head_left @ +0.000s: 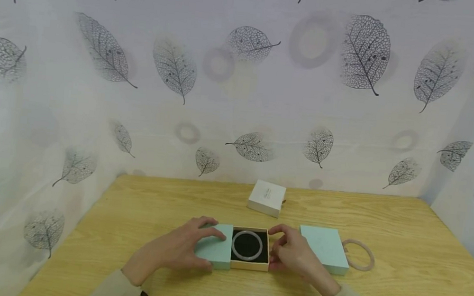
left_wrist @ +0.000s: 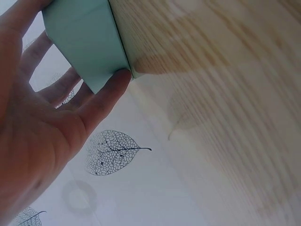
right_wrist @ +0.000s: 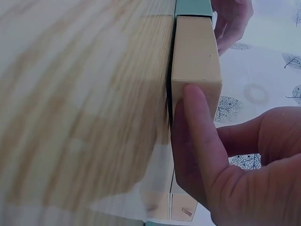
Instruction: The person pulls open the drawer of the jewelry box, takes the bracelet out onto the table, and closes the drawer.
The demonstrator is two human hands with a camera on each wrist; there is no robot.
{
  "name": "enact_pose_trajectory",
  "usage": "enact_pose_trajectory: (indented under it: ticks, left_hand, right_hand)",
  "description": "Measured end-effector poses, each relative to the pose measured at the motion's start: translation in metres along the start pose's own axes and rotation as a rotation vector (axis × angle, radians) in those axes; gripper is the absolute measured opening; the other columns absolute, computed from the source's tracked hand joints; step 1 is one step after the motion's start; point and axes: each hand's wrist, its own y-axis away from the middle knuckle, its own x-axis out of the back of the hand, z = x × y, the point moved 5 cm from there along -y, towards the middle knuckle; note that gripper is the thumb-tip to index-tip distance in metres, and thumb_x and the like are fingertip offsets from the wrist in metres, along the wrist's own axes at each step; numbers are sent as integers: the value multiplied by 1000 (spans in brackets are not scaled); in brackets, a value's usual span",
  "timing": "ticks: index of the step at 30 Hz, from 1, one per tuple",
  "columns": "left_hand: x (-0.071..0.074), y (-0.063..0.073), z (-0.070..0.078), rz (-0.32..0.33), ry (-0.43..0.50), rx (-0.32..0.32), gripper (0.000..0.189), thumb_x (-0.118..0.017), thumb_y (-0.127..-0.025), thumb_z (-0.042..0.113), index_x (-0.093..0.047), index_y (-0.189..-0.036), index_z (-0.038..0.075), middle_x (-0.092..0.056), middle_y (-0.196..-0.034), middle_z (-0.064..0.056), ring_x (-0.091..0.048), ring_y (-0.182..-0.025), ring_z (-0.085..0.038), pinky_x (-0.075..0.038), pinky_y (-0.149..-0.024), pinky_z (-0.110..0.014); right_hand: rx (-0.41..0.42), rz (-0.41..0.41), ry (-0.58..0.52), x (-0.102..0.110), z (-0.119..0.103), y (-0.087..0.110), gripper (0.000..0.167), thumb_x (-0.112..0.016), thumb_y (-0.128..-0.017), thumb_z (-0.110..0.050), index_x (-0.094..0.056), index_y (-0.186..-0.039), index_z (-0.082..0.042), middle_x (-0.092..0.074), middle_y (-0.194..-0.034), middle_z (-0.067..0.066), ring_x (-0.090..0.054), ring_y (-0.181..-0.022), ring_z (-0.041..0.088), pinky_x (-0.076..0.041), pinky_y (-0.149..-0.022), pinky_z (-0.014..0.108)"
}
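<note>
A mint-green box sleeve lies on the table with its drawer pulled out to the right. Black lining fills the drawer, and a pale translucent bangle rests in it. My left hand holds the sleeve, thumb along the near side and fingers over the top and far side; the thumb presses its lower edge in the left wrist view. My right hand is at the drawer's right end, index finger by the far corner. In the right wrist view, the thumb presses the tan end face and the other fingers bend.
A second mint-green box sits right of my right hand, with a pale pink ring beside it. Farther back stands a small white box with a dark tab. Leaf-patterned sheeting encloses the wooden table.
</note>
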Motion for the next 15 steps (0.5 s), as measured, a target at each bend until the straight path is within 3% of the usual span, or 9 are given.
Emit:
enact_pose_trajectory:
  ticks: [15]
  left_hand:
    - [0, -1, -1, 0, 5, -5, 56, -84, -82, 41, -62, -133, 32, -47, -153, -10, -48, -133, -31, -51, -102, -53]
  right_hand:
    - [-1, 37, 173, 4, -9, -2, 33, -58, -91, 10, -62, -122, 0, -65, -88, 14, -70, -67, 20, -62, -59, 36]
